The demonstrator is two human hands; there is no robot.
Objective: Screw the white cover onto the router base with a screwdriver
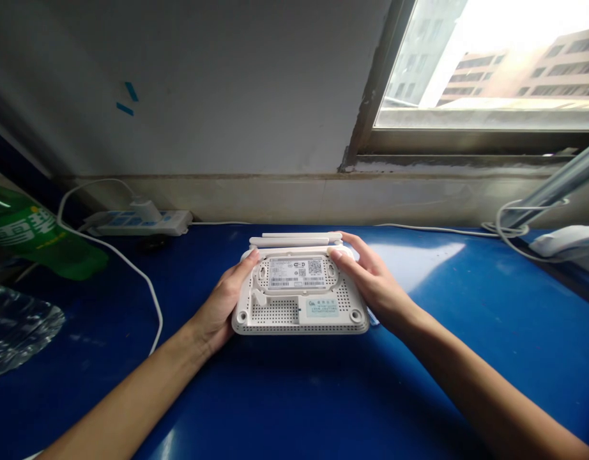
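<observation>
A white router (275, 312) is held above the blue table, its perforated underside facing me. A printed label (294, 273) with a QR code and barcodes is on it, and a pale blue sticker (322, 308) lies lower right. Folded antennas (294, 241) run along its far edge. My left hand (225, 300) grips the left side, thumb near the upper left corner. On the right side, my right hand (371, 278) holds it with the thumb on the upper right corner and fingers behind. Something small and clear (373, 317) shows partly behind the router's right edge.
At the left are a green bottle (40, 236), a clear plastic bottle (21, 329) and a power strip (167, 222) with a white cable (136, 268). A metal pole (553, 185) with wrapped cable and a white object (572, 244) stand right. The wall and window (476, 131) bound the blue table (294, 396).
</observation>
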